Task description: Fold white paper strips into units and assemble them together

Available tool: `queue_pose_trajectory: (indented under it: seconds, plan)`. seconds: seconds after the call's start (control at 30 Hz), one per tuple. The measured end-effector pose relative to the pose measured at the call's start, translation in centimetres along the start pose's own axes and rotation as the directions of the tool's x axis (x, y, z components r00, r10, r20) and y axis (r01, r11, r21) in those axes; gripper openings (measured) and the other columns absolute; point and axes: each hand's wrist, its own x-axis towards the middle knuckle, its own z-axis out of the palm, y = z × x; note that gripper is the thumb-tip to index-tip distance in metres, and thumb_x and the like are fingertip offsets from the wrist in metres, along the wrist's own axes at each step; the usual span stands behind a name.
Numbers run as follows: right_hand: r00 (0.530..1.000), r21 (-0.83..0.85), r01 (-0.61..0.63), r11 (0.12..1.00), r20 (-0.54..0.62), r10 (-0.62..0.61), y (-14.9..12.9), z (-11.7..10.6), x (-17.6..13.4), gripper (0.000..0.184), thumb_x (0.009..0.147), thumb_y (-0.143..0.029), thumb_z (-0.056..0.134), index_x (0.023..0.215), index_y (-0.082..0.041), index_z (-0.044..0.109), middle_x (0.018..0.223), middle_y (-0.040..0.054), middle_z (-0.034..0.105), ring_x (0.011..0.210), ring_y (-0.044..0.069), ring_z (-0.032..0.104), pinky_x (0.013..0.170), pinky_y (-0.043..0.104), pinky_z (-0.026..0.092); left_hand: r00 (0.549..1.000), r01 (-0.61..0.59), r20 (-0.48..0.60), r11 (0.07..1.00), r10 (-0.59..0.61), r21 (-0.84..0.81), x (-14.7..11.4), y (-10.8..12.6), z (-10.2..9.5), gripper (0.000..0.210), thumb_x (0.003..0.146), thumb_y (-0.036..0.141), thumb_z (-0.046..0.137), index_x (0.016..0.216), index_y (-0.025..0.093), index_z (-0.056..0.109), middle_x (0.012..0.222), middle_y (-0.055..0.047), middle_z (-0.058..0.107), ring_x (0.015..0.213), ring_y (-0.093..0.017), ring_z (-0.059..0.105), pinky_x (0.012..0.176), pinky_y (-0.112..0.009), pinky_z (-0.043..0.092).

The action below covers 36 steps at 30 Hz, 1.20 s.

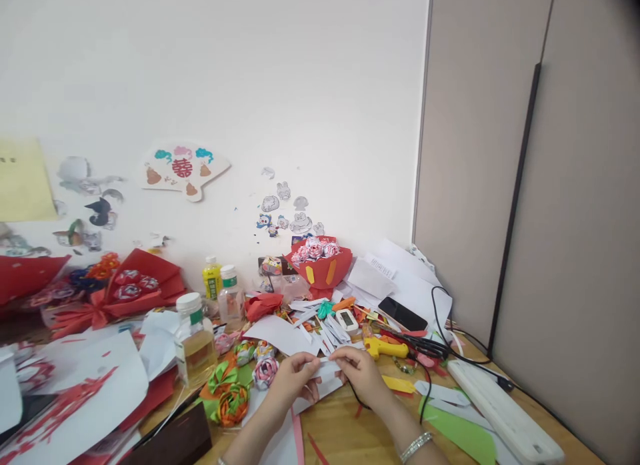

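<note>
Between my two hands, low over the table, is a small strip of white paper (pixel 326 367). My left hand (pixel 296 377) pinches its left end between thumb and fingers. At the right end, my right hand (pixel 356 370) grips it with bent fingers, a bracelet on that wrist. Beneath the hands lie more white paper sheets (pixel 270 438). Folded paper flowers in orange and green (pixel 233 403) and in pink and white (pixel 265 371) sit just left of my left hand. A yellow glue gun (pixel 385 348) rests to the right of my right hand.
A red paper bouquet (pixel 323 271) stands by the wall. Bottles (pixel 196 348) are at the left. Rightward lie a phone (pixel 403 314), a white timer (pixel 347 320), black cables (pixel 430 347), a long white power strip (pixel 505 411) and green paper (pixel 460 428).
</note>
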Motion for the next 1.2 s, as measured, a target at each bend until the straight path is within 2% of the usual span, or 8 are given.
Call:
queue_pose_trajectory:
  seconds: [0.17,0.33,0.47,0.63,0.77,0.9,1.07,1.2]
  plan:
    - [0.997,-0.075,0.016,0.997,0.072,-0.01,-1.0,-0.1,-0.4,0.022,0.076,-0.034,0.05,0.085,-0.017,0.059,0.061,-0.0005,0.056,0.052,0.011,0.052,0.049,0.021,0.04,0.998,-0.063,-0.003,0.997,0.063,0.054,0.0,-0.2,0.2,0.037,0.055,0.044,0.064,0.073,0.015,0.05,0.046,0.006,0.053,0.035,-0.009,0.052,0.038,-0.02,0.041]
    - [0.988,-0.105,-0.02,0.994,0.149,0.036,-0.8,0.0,-0.3,0.027,0.078,-0.038,0.047,0.073,-0.015,0.059,0.057,-0.001,0.054,0.051,0.01,0.051,0.048,0.019,0.037,0.996,-0.088,0.042,0.99,0.083,0.115,0.2,-0.8,0.4,0.032,0.058,0.04,0.061,0.072,0.015,0.05,0.043,0.006,0.053,0.033,-0.009,0.051,0.035,-0.019,0.039]
    - [0.977,-0.076,-0.077,0.994,0.193,0.091,-0.3,0.1,-0.3,0.028,0.08,-0.039,0.045,0.067,-0.016,0.055,0.05,-0.003,0.051,0.045,0.009,0.048,0.044,0.019,0.035,0.995,-0.087,0.054,0.991,0.082,0.102,0.2,-1.1,0.4,0.032,0.058,0.044,0.059,0.067,0.015,0.047,0.044,0.006,0.054,0.033,-0.009,0.051,0.034,-0.019,0.038]
    - [0.972,-0.061,-0.114,0.992,0.202,0.124,-0.5,0.0,-0.4,0.03,0.08,-0.04,0.045,0.063,-0.016,0.052,0.046,-0.0039,0.05,0.04,0.009,0.047,0.04,0.018,0.034,0.995,-0.074,0.07,0.994,0.068,0.076,0.3,-1.3,0.4,0.034,0.059,0.047,0.058,0.067,0.016,0.047,0.042,0.005,0.054,0.033,-0.01,0.052,0.034,-0.019,0.038]
    - [0.963,-0.047,-0.133,0.99,0.228,0.141,-0.8,-0.2,-0.2,0.03,0.08,-0.04,0.044,0.064,-0.016,0.053,0.046,-0.0036,0.05,0.04,0.01,0.048,0.04,0.018,0.035,0.992,-0.114,0.062,0.989,0.108,0.092,0.3,-1.1,0.4,0.035,0.058,0.047,0.059,0.066,0.015,0.048,0.045,0.004,0.056,0.033,-0.009,0.051,0.035,-0.02,0.039]
    - [0.973,-0.052,-0.119,0.992,0.191,0.127,-0.7,0.0,-0.3,0.027,0.08,-0.038,0.045,0.067,-0.016,0.053,0.049,-0.0039,0.05,0.041,0.009,0.048,0.041,0.019,0.036,0.993,-0.104,0.064,0.988,0.097,0.117,0.3,-1.1,0.4,0.032,0.06,0.045,0.058,0.067,0.016,0.048,0.048,0.004,0.057,0.035,-0.011,0.053,0.036,-0.02,0.04]
    - [0.974,-0.111,-0.091,0.99,0.198,0.111,-0.7,0.3,-0.5,0.023,0.079,-0.036,0.047,0.07,-0.017,0.053,0.054,-0.0037,0.05,0.047,0.009,0.049,0.044,0.018,0.035,0.993,-0.119,0.043,0.97,0.113,0.213,0.7,-1.9,0.4,0.027,0.064,0.042,0.053,0.067,0.016,0.049,0.035,0.006,0.051,0.031,-0.01,0.049,0.035,-0.019,0.037]
    - [0.969,-0.116,-0.113,0.987,0.206,0.135,-1.0,0.1,-0.5,0.021,0.077,-0.036,0.051,0.071,-0.016,0.054,0.057,-0.0037,0.05,0.048,0.009,0.049,0.045,0.017,0.035,0.987,-0.159,0.06,0.964,0.15,0.211,0.8,-1.9,0.2,0.029,0.064,0.044,0.054,0.068,0.015,0.051,0.033,0.006,0.051,0.031,-0.01,0.048,0.035,-0.019,0.035]
